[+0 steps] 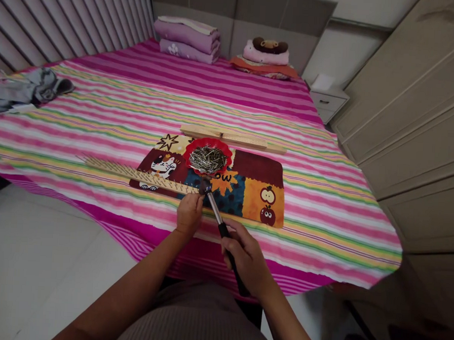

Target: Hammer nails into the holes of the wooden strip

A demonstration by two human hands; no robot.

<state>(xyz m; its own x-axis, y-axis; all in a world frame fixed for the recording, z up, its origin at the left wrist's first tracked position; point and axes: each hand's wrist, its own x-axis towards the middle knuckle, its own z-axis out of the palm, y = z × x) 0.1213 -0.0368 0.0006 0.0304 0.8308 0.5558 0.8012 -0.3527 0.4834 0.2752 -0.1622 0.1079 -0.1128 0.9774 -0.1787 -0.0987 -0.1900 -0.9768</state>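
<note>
My right hand [245, 252] grips a hammer [217, 214] by its black handle, with the head resting at the right end of a wooden strip [150, 177]. Many nails stand up in rows along that strip. My left hand [190, 212] is closed at the strip's right end, close beside the hammer head; whether its fingers also pinch a nail is hidden. Just beyond the hammer head, a red scalloped bowl [187, 160] holds a heap of loose nails [208, 160]. Strip and bowl both lie on a patterned mat [257, 166] with cartoon pictures.
More wooden strips [236, 138] lie behind the mat on the striped bedspread [324, 195]. Folded purple bedding [190, 38] and a pink stack [265, 54] sit by the headboard. Grey clothing [33, 89] is at the left, a nightstand [327, 100] at the far right, wardrobe doors [412, 124] beyond.
</note>
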